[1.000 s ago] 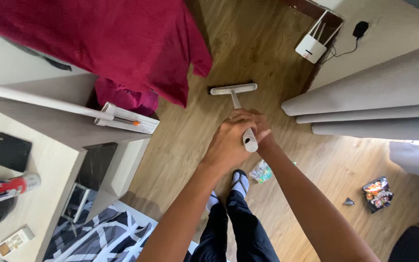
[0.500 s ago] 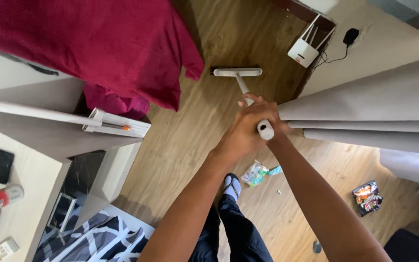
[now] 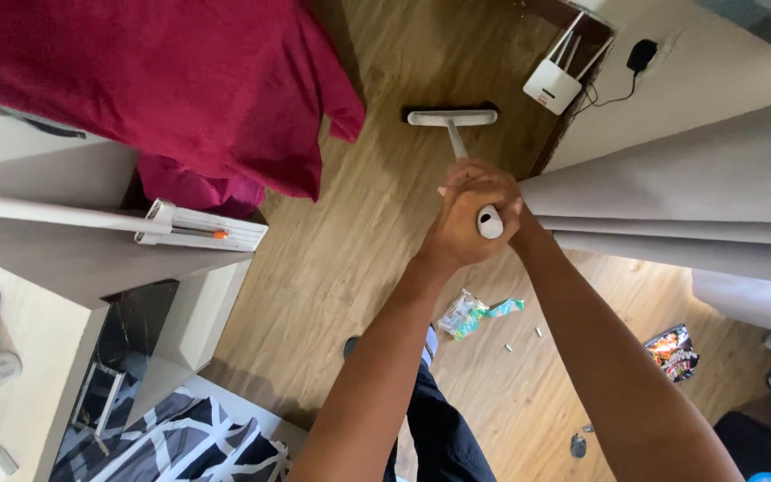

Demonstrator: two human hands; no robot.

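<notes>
Your hands — left (image 3: pixel 457 234), right (image 3: pixel 501 201) — clench the broom (image 3: pixel 453 119) handle's top end — light, stiff, grip lower for control.

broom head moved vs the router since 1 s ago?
Yes. The broom head has slid forward toward the wall, closing on the white router; both hands grip the handle.

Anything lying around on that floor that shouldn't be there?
Yes. A crumpled clear-and-green wrapper lies on the wood floor behind the broom head, a dark snack bag sits further right, and small scraps are scattered between them.
</notes>
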